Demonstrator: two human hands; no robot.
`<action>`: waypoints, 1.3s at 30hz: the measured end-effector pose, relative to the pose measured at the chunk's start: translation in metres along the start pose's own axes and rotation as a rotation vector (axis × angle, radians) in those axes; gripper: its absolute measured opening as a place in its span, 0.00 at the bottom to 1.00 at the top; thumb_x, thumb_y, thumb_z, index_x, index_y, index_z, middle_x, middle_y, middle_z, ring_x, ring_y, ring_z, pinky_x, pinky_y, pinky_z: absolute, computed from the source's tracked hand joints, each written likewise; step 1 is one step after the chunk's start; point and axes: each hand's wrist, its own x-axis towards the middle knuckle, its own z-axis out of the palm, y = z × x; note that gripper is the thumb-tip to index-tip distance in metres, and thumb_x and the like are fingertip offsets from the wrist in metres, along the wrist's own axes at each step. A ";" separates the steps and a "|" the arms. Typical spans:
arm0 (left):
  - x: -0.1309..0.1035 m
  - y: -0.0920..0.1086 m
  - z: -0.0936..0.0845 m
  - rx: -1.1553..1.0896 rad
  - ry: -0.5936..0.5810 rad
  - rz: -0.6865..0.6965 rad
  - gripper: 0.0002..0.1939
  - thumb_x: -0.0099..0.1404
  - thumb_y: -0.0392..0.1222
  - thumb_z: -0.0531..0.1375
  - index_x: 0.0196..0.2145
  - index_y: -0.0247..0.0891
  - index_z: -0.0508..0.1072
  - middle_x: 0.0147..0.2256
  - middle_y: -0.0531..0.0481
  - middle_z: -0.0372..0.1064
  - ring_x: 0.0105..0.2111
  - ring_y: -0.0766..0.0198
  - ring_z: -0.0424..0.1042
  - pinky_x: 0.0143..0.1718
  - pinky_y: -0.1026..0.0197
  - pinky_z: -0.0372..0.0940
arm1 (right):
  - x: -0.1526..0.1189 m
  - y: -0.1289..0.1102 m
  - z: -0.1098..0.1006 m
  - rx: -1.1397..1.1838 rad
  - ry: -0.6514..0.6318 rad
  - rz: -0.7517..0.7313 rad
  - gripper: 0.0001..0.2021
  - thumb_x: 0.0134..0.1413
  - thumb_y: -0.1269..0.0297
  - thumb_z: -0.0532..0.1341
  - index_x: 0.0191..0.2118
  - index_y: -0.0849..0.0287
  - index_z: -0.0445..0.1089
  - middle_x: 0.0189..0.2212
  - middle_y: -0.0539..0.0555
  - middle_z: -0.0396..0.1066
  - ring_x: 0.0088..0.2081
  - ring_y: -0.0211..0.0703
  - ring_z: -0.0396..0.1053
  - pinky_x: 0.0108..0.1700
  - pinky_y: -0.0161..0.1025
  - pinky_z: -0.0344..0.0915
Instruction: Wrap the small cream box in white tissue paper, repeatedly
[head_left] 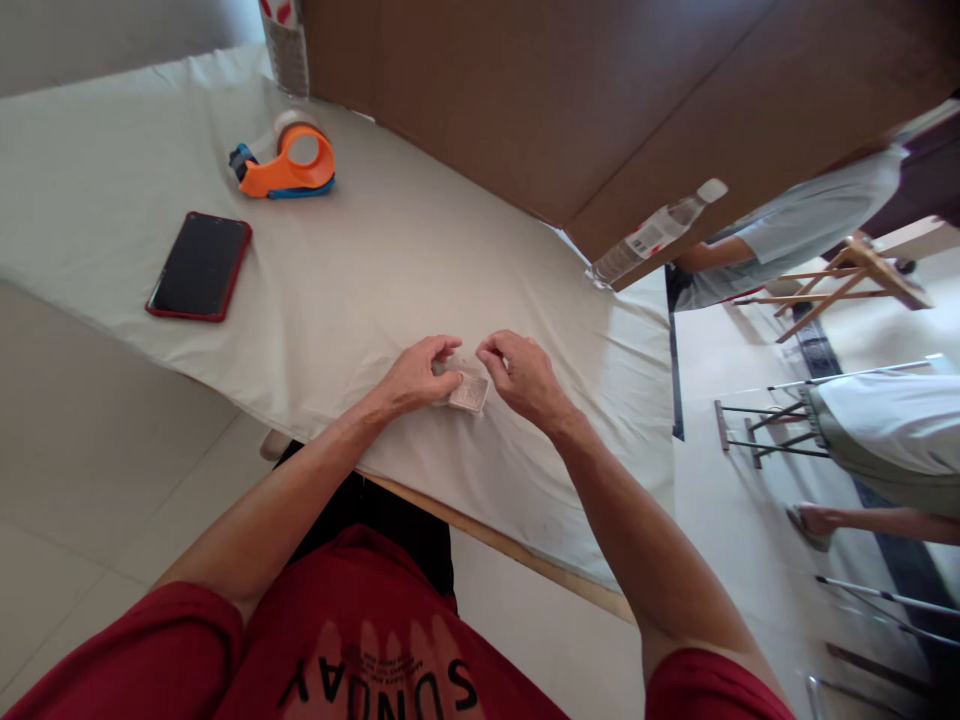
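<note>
A small, flat, pale square packet [470,394] in what looks like clear plastic lies on the white cloth near the table's front edge. My left hand [417,376] is at its left side, thumb pressed on the packet's edge and fingers curved above. Just right of the packet is my right hand [523,378], raised slightly, with thumb and fingertips pinched together. Whatever might be between those fingertips is too small to make out. Thin clear plastic also seems to lie under my left hand, though its outline is faint.
A large brown cardboard box [480,90] stands at the back, with a plastic bottle [656,235] against it. An orange tape dispenser [289,168] and a red-cased phone [200,267] lie left on the white tablecloth [360,250]. Other people [892,430] and folding stools are at right.
</note>
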 end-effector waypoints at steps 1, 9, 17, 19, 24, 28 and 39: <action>0.000 0.000 0.000 -0.025 -0.032 -0.001 0.32 0.54 0.38 0.62 0.58 0.33 0.70 0.49 0.40 0.74 0.41 0.58 0.75 0.46 0.56 0.71 | 0.002 0.000 -0.003 0.015 0.013 0.010 0.08 0.62 0.66 0.54 0.33 0.56 0.68 0.31 0.54 0.75 0.32 0.43 0.66 0.39 0.42 0.58; -0.003 0.000 -0.002 -0.197 -0.126 0.035 0.41 0.52 0.39 0.62 0.65 0.35 0.61 0.47 0.43 0.72 0.40 0.60 0.72 0.45 0.57 0.68 | 0.014 0.003 -0.025 0.137 0.110 0.110 0.06 0.58 0.65 0.56 0.31 0.57 0.68 0.28 0.53 0.72 0.30 0.42 0.65 0.35 0.41 0.58; 0.002 -0.002 -0.001 -0.450 -0.061 -0.093 0.26 0.57 0.40 0.60 0.54 0.32 0.69 0.34 0.49 0.72 0.35 0.63 0.71 0.40 0.61 0.65 | 0.046 0.027 -0.019 0.425 0.201 0.183 0.07 0.56 0.66 0.59 0.28 0.58 0.69 0.22 0.47 0.64 0.26 0.37 0.60 0.32 0.37 0.58; 0.004 -0.004 0.001 -0.450 -0.011 -0.139 0.18 0.58 0.39 0.59 0.46 0.32 0.74 0.30 0.51 0.70 0.30 0.66 0.68 0.36 0.63 0.63 | 0.045 0.029 -0.016 0.519 0.307 0.225 0.07 0.57 0.66 0.58 0.29 0.58 0.70 0.23 0.47 0.66 0.26 0.36 0.62 0.32 0.37 0.59; 0.004 0.002 0.002 -0.496 0.023 -0.175 0.10 0.57 0.37 0.59 0.37 0.33 0.76 0.32 0.50 0.74 0.30 0.68 0.68 0.34 0.64 0.62 | 0.002 0.011 -0.018 0.508 0.468 0.300 0.10 0.58 0.58 0.61 0.29 0.57 0.68 0.21 0.46 0.64 0.24 0.36 0.61 0.30 0.36 0.59; 0.001 0.009 0.001 -0.522 0.015 -0.172 0.10 0.56 0.41 0.62 0.35 0.34 0.75 0.31 0.52 0.73 0.29 0.68 0.67 0.34 0.64 0.62 | -0.029 -0.010 -0.004 0.380 0.219 0.289 0.16 0.53 0.48 0.65 0.29 0.56 0.67 0.23 0.47 0.67 0.25 0.37 0.62 0.31 0.38 0.59; 0.004 0.001 -0.001 -0.720 0.033 -0.232 0.06 0.53 0.40 0.64 0.27 0.35 0.72 0.24 0.56 0.66 0.24 0.71 0.62 0.29 0.66 0.57 | -0.022 -0.007 0.033 0.656 0.345 0.356 0.10 0.58 0.57 0.58 0.29 0.55 0.67 0.25 0.48 0.69 0.29 0.40 0.64 0.37 0.39 0.62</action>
